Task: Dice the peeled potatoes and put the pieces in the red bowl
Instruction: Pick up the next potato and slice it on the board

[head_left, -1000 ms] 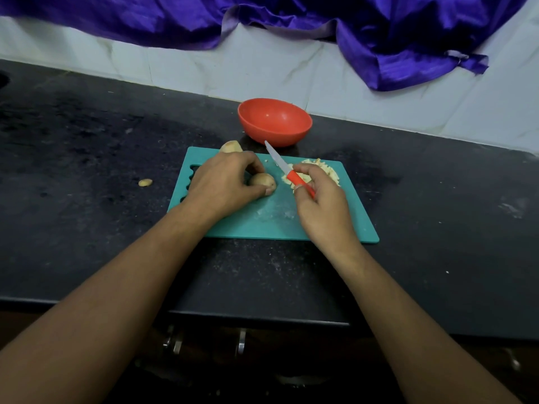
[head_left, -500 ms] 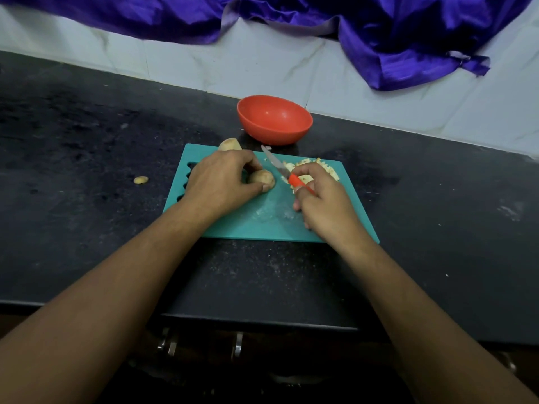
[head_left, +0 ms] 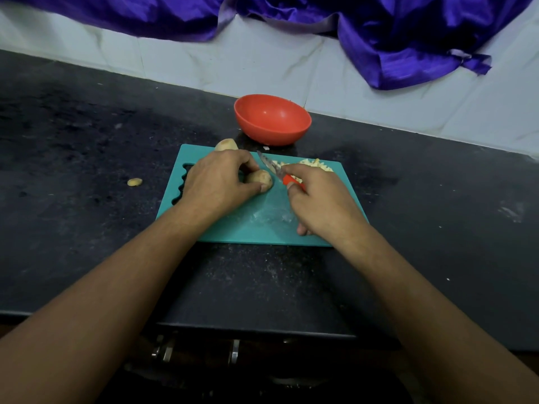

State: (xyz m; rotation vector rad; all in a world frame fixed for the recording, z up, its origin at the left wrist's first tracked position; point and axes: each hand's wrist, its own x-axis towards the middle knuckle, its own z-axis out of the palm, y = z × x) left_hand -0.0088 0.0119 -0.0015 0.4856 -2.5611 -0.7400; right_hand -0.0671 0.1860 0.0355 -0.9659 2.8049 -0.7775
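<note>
The potato [head_left: 259,177] being worked on is small, oval and pale tan with a dull, slightly mottled surface. It lies on its side near the middle of the teal cutting board [head_left: 262,225]. The left hand [head_left: 217,180] is curled over it, thumb and fingers clamped on its left part, so only the right end shows.

The right hand [head_left: 323,199] is wrapped around the red handle of a knife [head_left: 274,169]. The blade slants up and left, and its tip sits just beside the held potato, toward the board's far edge.

Counted: two whole potatoes, the held one and a second potato [head_left: 226,144] at the board's far edge; one heap of pale yellow diced pieces [head_left: 316,166] at the board's far right corner, partly hidden by the right hand; one small scrap [head_left: 134,181] on the black counter [head_left: 87,147], left of the board; one red bowl [head_left: 272,119] on the counter just beyond the board's far edge; one knife; one board.

A second ago the blade was lifted, pointing up toward the bowl. Now it is lower and closer to the potato's right end. The left hand's grip looks unchanged.

A purple cloth [head_left: 408,39] hangs over the white wall behind the counter.
</note>
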